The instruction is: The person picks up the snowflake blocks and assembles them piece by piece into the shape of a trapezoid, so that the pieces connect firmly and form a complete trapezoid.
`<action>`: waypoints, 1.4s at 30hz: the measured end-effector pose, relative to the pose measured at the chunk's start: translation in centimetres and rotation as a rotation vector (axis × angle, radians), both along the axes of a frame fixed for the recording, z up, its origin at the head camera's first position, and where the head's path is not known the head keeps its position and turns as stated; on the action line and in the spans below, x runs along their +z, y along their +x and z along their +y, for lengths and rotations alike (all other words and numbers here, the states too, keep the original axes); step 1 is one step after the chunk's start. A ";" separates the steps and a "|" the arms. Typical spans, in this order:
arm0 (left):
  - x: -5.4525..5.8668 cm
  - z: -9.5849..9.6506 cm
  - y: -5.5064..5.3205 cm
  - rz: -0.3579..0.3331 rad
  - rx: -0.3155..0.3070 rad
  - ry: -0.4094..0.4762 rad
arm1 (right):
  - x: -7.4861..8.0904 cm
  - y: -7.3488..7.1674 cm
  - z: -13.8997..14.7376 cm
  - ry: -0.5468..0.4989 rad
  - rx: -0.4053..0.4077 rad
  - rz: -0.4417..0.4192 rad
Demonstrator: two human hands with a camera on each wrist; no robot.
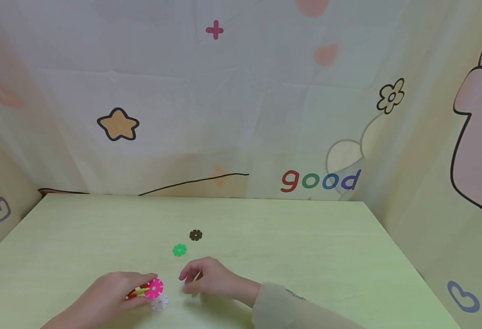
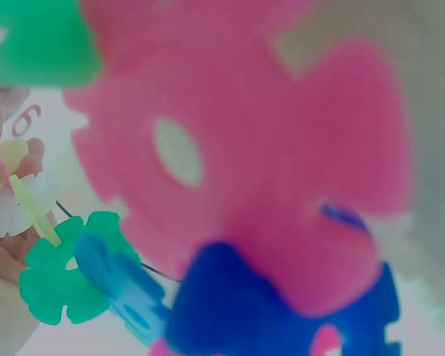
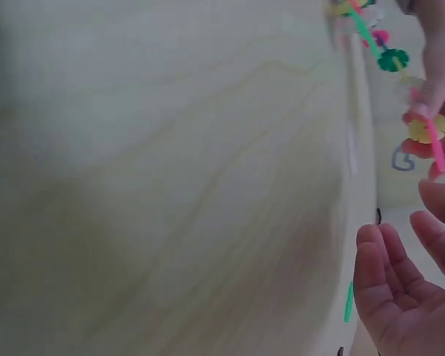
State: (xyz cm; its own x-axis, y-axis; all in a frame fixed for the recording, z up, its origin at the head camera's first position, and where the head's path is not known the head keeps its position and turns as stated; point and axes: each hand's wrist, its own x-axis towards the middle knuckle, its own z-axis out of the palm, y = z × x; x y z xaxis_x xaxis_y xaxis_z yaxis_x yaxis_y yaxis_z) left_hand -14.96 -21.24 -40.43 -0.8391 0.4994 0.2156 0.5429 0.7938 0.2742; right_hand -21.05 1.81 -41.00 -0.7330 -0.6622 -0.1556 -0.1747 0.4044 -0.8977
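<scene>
My left hand (image 1: 109,292) grips a chain of interlocking flower-shaped plastic discs, with a pink disc (image 1: 154,289) and a white disc (image 1: 160,302) showing beyond the fingertips. In the left wrist view a blurred pink disc (image 2: 245,111) fills the foreground, above a blue disc (image 2: 215,304) and a green disc (image 2: 41,274). The right wrist view shows the left thumb and fingers pinching the chain's end around a yellow disc (image 3: 419,131). My right hand (image 1: 212,277) hovers just to the right, its fingers loosely bent and holding nothing.
On the pale wooden table (image 1: 306,260), a loose green disc (image 1: 179,250) and a dark brown disc (image 1: 195,235) lie flat beyond the hands. A printed curtain (image 1: 241,114) rises behind the table's far edge and along its sides.
</scene>
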 end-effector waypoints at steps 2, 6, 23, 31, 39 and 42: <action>-0.1 -0.7 0.0 -0.002 0.029 -0.012 | -0.1 -0.2 -0.6 0.058 0.027 0.061; -0.2 -1.8 -0.1 -0.003 0.095 -0.036 | -0.3 -0.4 -1.7 0.169 0.086 0.167; -0.8 -3.4 -0.4 -0.041 0.187 -0.089 | -0.4 0.4 -4.6 0.615 0.291 0.564; -0.8 -3.1 -0.4 -0.086 0.185 -0.083 | -0.5 1.0 -4.6 0.619 0.278 0.560; -0.6 -2.5 -0.4 -0.136 0.158 -0.052 | -0.3 1.3 -4.2 0.577 0.275 0.517; -0.5 -2.2 -0.5 -0.134 0.143 -0.044 | -0.3 1.3 -3.9 0.531 0.258 0.475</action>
State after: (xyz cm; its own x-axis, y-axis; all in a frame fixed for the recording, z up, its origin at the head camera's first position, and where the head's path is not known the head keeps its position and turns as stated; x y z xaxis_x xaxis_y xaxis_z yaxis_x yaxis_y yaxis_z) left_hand -15.44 -23.45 -40.98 -0.9217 0.3798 0.0783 0.3851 0.8728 0.2997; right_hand -19.72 -2.05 -41.26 -0.6325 -0.7461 -0.2079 -0.6420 0.6552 -0.3983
